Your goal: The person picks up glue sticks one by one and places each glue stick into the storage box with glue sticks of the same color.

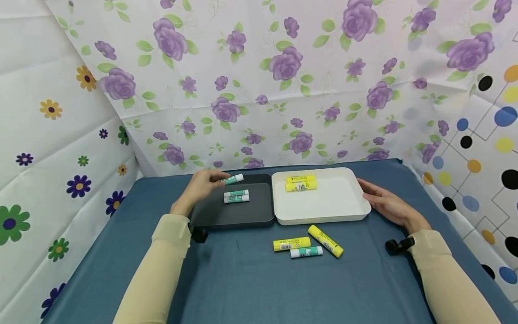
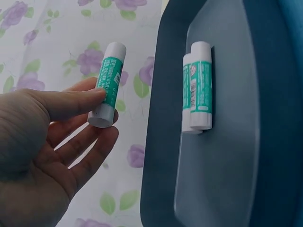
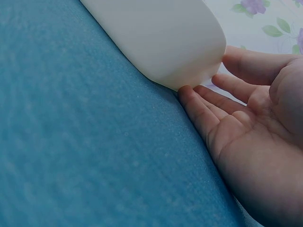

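My left hand pinches a green-and-white glue stick between thumb and fingers, above the back of the dark grey tray. In that tray, two more green-and-white glue sticks lie side by side. At the right end of the white tray, my right hand rests its relaxed fingertips against the outer wall, the thumb up near the rim, as the right wrist view shows. Inside the white tray, two yellow glue sticks lie together towards the back left.
In front of the trays, two yellow glue sticks and a green-and-white one lie on the blue tablecloth. The trays stand side by side. A flowered cloth hangs behind the table, with patterned cloths at both sides.
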Demonstrator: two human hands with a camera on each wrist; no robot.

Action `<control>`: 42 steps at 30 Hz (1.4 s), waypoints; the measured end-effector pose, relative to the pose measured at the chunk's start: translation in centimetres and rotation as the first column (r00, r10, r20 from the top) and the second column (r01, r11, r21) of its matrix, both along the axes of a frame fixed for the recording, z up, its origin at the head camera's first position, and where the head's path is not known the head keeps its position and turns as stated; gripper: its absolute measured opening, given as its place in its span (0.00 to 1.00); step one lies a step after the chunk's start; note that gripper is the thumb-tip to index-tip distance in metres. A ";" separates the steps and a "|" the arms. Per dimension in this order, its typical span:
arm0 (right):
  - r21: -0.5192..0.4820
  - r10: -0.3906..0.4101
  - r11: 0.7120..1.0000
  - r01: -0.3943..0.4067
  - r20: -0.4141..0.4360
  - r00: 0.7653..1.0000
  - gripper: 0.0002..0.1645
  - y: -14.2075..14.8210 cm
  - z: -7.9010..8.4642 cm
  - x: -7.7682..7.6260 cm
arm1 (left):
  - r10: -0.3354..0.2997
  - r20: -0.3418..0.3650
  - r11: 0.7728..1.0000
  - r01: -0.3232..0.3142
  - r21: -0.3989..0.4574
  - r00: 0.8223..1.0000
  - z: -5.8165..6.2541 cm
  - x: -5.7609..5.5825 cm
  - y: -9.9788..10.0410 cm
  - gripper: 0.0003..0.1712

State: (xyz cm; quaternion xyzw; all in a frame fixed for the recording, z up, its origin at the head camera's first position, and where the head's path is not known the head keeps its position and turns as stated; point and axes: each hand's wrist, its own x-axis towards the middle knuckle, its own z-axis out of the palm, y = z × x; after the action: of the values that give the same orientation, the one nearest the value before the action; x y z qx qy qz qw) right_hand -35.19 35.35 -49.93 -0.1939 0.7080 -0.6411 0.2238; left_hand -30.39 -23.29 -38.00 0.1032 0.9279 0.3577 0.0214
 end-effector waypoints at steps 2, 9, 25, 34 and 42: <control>0.000 0.001 1.000 -0.001 -0.002 1.000 0.42 0.1 -0.1 -0.1 | 0.002 0.012 1.000 -0.002 -0.011 1.000 0.1 -0.4 -0.1 0.19; -0.007 0.002 1.000 -0.002 0.000 1.000 0.42 0.1 0.0 -0.2 | -0.006 0.036 0.999 0.008 -0.039 0.999 0.1 -1.7 -0.5 0.19; -0.018 0.020 1.000 -0.020 -0.013 1.000 0.42 0.0 0.2 -0.1 | -0.013 0.112 0.992 0.027 -0.123 0.994 -0.7 -4.1 -0.5 0.19; -0.016 0.017 1.000 -0.017 -0.006 1.000 0.43 0.1 0.1 0.1 | -0.015 0.148 0.989 0.036 -0.140 0.989 -1.3 -4.7 0.1 0.18; -0.015 0.011 1.000 -0.011 0.001 1.000 0.42 -0.1 0.1 0.0 | -0.013 0.175 0.985 0.043 -0.169 0.985 -1.6 -5.2 0.3 0.18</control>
State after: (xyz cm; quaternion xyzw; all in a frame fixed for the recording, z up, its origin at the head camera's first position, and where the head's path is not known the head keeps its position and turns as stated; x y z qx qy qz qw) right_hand -35.14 35.29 -49.82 -0.1990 0.7020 -0.6453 0.2263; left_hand -35.63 -22.96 -39.61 0.0825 0.9485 0.2833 0.1157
